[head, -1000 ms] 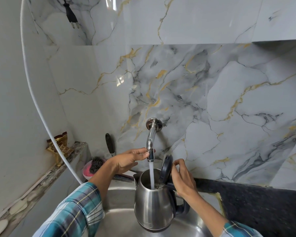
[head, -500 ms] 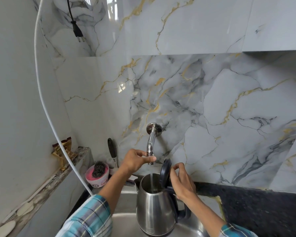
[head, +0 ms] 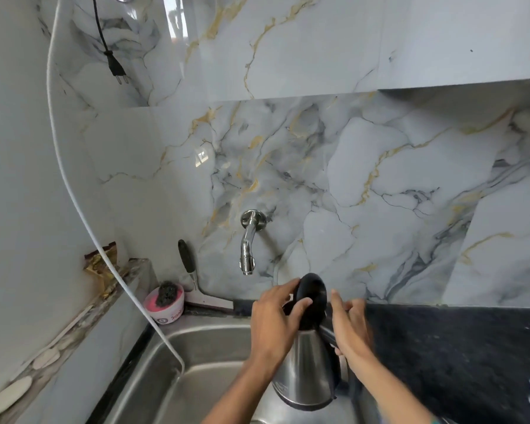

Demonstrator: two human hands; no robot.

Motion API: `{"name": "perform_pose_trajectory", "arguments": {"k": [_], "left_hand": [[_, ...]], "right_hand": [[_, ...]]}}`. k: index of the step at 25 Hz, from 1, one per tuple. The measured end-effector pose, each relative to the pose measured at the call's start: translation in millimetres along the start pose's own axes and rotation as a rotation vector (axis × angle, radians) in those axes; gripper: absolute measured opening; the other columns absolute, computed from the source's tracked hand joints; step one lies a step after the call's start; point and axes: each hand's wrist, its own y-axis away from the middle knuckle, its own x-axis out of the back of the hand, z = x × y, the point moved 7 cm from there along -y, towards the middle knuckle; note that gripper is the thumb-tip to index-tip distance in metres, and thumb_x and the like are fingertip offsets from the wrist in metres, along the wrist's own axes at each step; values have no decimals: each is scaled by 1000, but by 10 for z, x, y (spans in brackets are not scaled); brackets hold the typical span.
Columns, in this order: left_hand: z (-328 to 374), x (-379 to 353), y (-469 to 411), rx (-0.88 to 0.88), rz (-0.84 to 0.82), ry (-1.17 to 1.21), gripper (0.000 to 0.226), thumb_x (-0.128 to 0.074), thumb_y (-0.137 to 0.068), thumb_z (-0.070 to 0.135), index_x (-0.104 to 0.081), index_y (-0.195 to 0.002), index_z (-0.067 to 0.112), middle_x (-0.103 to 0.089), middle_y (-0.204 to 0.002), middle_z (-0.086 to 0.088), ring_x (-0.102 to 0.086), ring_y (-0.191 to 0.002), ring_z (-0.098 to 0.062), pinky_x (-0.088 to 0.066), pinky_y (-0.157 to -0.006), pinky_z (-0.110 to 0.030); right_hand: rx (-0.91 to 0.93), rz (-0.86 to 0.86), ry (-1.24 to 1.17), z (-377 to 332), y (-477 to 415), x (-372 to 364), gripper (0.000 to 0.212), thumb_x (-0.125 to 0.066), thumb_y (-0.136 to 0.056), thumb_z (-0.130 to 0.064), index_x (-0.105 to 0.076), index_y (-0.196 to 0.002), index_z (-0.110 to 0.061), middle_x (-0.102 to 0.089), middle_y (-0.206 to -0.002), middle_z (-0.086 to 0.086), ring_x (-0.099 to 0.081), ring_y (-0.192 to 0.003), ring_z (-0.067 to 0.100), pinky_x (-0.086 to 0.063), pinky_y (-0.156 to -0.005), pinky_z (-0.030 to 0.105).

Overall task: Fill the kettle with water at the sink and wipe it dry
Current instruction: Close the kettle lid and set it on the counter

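Note:
The steel kettle (head: 308, 370) hangs over the right side of the steel sink (head: 202, 362), tilted a little. Its black lid (head: 311, 296) stands open and upright. My left hand (head: 273, 325) has its fingers and thumb on the lid. My right hand (head: 351, 332) is at the black handle on the kettle's right side, blurred, with the index finger raised. The chrome wall tap (head: 248, 240) is up and to the left of the kettle, and no water runs from it.
A black stone counter (head: 441, 347) lies right of the sink. A pink tub with a scrubber (head: 165, 302) and a black-handled scraper (head: 185, 258) stand at the back left corner. A white hose (head: 83, 215) drops into the sink. A black plug (head: 117, 67) dangles above.
My left hand left the tap and came down onto the lid. The water stopped running. The kettle shifted right, away from under the tap. The camera tilted up.

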Motion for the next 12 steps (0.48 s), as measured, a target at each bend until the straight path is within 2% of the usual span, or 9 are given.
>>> {"name": "perform_pose_trajectory", "arguments": {"k": [3,7,10,12], "left_hand": [[113,54,-173,-48,54,-37,32,-66,-85,46,-68,-113,30,-73,-110,8,-62,-105,-14,-48,-89,-30],[227,-155,-229,-55,-66,-137,37,-60,-89,46,-71,-115,22,-58,-138,-3,-52,-126,-21,-41,-103,-36],[425,-310,-66,-121,-122,-180,33,-54,-94,40,-72,-111,17,-62,-133,-5,-57,-121,-24,-45,-97,-34],[578,-493,59,-126,-181,-200,36,-47,-98,36,-68,-117,15,-64,-130,-6,-59,-118,-25,-46,-97,-36]], "right_hand": [[0,47,-148,-66,-55,198,39,-59,-86,-56,-43,-95,-22,-65,-87,11,-64,-65,29,-57,-48,39],[-43,90,-320,69,-5,486,47,-73,-79,-52,-41,-100,-24,-63,-89,12,-65,-63,31,-48,-46,32],[-62,164,-395,264,202,688,50,-75,-79,-52,-40,-99,-22,-63,-87,10,-65,-63,29,-48,-43,30],[-58,210,-414,387,361,830,48,-74,-80,-54,-39,-93,-24,-61,-83,8,-60,-58,24,-50,-44,33]]}}
